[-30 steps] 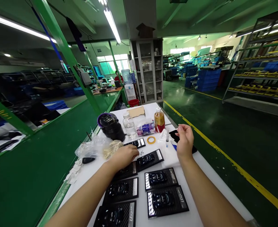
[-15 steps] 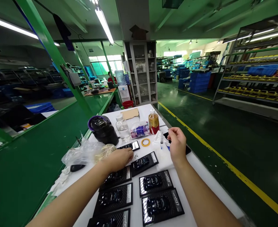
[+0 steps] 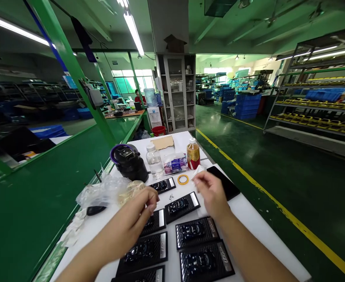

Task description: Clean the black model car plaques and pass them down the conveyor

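My left hand (image 3: 133, 221) hovers over the left row of model cars, its thumb and fingers pinched; whatever they hold is too small to make out. Past the tape, my right hand (image 3: 212, 194) is also closed in a pinch, its content hidden. Between the hands lies a black display base with a dark toy car (image 3: 178, 206) and a silver nameplate. Small black bits (image 3: 171, 197) rest on the white table beside it. Similar mounted cars stand nearer: one at the right (image 3: 193, 231), another below it (image 3: 201, 261), and one at the left (image 3: 143, 250).
Farther back are a yellow tape roll (image 3: 183, 179), a tissue pack (image 3: 175, 164), a drink bottle (image 3: 193, 154), a clear bottle (image 3: 154, 160) and a black jug (image 3: 130, 162). Plastic bags (image 3: 102, 190) lie at the left. A black tablet-like slab (image 3: 223, 182) sits by the right edge.
My left hand has drawn back toward me from beside the small black bits. My right hand has moved left and inward, uncovering more of the black slab.
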Action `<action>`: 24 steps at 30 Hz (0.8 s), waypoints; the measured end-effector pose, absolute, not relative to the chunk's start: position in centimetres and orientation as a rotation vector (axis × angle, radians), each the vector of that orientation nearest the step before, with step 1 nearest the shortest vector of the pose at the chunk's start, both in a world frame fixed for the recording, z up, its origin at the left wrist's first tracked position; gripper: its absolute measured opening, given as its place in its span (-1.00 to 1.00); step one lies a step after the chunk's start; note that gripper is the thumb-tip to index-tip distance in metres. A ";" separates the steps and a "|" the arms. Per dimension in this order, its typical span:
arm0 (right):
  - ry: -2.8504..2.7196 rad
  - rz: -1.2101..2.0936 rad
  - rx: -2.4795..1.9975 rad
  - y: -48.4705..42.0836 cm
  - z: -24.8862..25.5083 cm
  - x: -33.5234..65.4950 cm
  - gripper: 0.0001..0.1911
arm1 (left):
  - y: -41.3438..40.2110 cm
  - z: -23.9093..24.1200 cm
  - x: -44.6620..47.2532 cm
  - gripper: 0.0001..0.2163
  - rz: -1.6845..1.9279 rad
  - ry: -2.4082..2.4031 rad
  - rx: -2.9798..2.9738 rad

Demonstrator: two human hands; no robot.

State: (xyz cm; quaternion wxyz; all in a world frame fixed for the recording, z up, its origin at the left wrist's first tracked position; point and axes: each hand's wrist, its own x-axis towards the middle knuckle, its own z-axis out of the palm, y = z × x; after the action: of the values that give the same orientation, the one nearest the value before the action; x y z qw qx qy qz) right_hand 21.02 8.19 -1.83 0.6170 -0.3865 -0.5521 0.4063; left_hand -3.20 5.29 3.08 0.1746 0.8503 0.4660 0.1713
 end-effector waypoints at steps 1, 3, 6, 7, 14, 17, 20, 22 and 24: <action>-1.401 1.105 -0.845 7.3 -1.7 20.2 -0.82 | 4.1 2.9 -3.0 -0.78 0.598 1.290 2.332; -1.550 1.413 -0.760 5.6 -1.7 18.6 -0.80 | 2.4 2.0 -2.5 -0.82 0.746 1.237 2.229; -1.573 1.535 -0.711 4.2 -2.3 16.6 -0.75 | 1.6 -0.1 -2.0 -0.84 0.835 1.187 2.127; -1.582 1.510 -0.718 4.1 -2.6 16.2 -0.72 | 1.7 -0.8 -2.0 -0.84 0.853 1.181 2.096; -1.476 1.600 -0.839 4.3 -3.4 15.8 -0.75 | 2.0 -2.5 -2.4 -0.87 0.929 1.199 2.196; -1.493 1.573 -0.892 4.4 -3.2 16.2 -0.80 | 1.9 -2.4 -2.2 -0.90 1.063 1.218 2.354; -1.622 1.398 -0.973 4.4 -2.8 16.6 -0.82 | 1.8 -2.4 -2.1 -0.87 1.168 1.273 2.439; -1.697 1.279 -1.010 4.5 -2.5 16.8 -0.83 | 1.8 -2.3 -2.0 -0.86 1.163 1.286 2.443; -1.730 1.235 -1.022 4.6 -2.4 17.0 -0.84 | 1.8 -2.2 -2.0 -0.88 1.144 1.287 2.405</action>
State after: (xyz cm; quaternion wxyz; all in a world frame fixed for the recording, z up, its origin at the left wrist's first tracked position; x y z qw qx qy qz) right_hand 17.00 4.62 -2.40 0.3814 -0.4005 -0.6780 0.4841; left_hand -1.99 1.82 -2.23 0.0916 0.8097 0.4334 0.3850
